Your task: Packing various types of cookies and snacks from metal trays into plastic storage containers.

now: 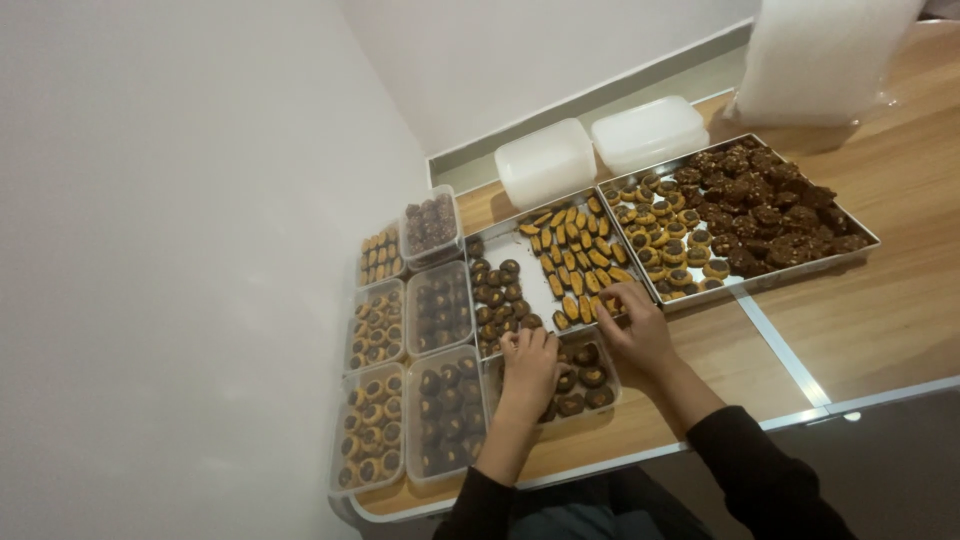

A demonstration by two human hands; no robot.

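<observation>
Cookies [570, 262]: small, light, crumbly; pinch gently by the edges. They lie on a metal tray [527, 260] and in a clear box [578, 378] on the counter [860, 310]. Left hand [528, 365] curls over the box; right hand [634, 322] reaches the tray edge; grip of either hand's fingers cannot be told

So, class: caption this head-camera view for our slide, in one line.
Left hand and right hand over a cookie container, beside baking trays.

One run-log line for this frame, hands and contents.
left hand: over clear tub of dark cookies | right hand: fingers at orange cookies on middle tray | grip: unclear
</observation>
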